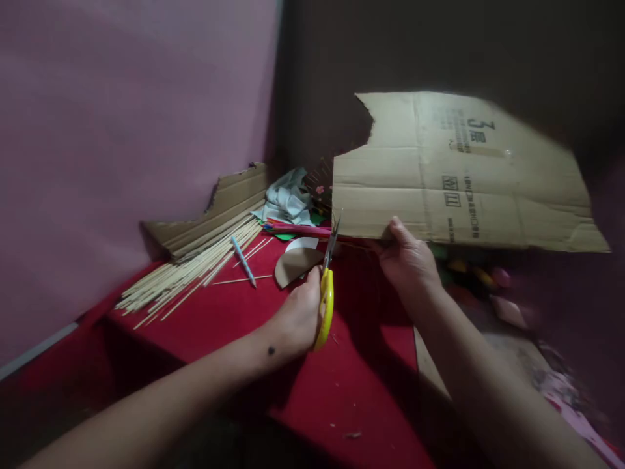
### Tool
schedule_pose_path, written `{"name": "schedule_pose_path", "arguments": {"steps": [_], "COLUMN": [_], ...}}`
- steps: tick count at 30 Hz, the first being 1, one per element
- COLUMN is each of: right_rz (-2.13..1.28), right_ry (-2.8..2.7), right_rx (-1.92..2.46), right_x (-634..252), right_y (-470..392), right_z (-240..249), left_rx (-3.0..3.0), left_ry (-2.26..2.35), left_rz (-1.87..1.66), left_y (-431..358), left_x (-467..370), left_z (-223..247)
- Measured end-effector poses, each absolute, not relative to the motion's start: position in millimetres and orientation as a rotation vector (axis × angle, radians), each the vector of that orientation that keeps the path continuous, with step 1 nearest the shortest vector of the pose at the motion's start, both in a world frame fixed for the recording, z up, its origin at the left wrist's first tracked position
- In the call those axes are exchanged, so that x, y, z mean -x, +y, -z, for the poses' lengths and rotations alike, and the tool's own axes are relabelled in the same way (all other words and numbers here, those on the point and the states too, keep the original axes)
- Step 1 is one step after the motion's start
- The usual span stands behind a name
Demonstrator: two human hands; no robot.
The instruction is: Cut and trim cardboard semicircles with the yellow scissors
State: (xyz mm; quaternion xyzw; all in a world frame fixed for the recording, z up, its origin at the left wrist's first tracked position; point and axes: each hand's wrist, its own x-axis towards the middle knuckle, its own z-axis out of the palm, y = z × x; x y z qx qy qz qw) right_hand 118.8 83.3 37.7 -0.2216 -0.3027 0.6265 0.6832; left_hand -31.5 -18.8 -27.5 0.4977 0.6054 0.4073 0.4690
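Note:
My left hand (300, 312) is wrapped round the yellow handles of a pair of scissors (326, 306). The scissor blades point up and meet the lower left corner of a large cardboard sheet (439, 176). With the thumb on its printed face, my right hand (407, 257) grips the bottom edge of that sheet, holding it up above the table. The sheet has a ragged notch at its upper left. Just left of the scissors, a half-round cardboard piece (295, 264) lies on the red table (351, 391).
Many thin wooden sticks (195, 273) fan out at the left, beside a blue-and-white pen (243, 260). Behind them are another cardboard piece (229, 202) and a pale crumpled cloth (288, 198). Small scraps lie near the front. Blurred items sit at the right.

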Motion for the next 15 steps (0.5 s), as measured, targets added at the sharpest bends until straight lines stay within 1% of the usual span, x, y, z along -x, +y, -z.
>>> {"name": "schedule_pose_path", "arguments": {"steps": [4,10,15], "right_rz": [-1.429,-1.645,-1.665], "right_ry": [-0.625,-0.588,-0.563], "right_rx": [0.530,0.543,0.583], "right_x": [-120.9,-102.5,-91.5], "right_y": [86.5,83.7,79.7], "right_z": [-35.2,-28.1,-30.0], "left_rx": [-1.214,-1.133,-1.404], "left_ry": [1.532,1.491,1.549], "left_rz": [-0.940,-0.912,-0.971], "left_y": [-14.7,-20.9,-22.6], "left_x": [21.9,12.7,14.6], "left_z": [25.8,16.0,16.8]}}
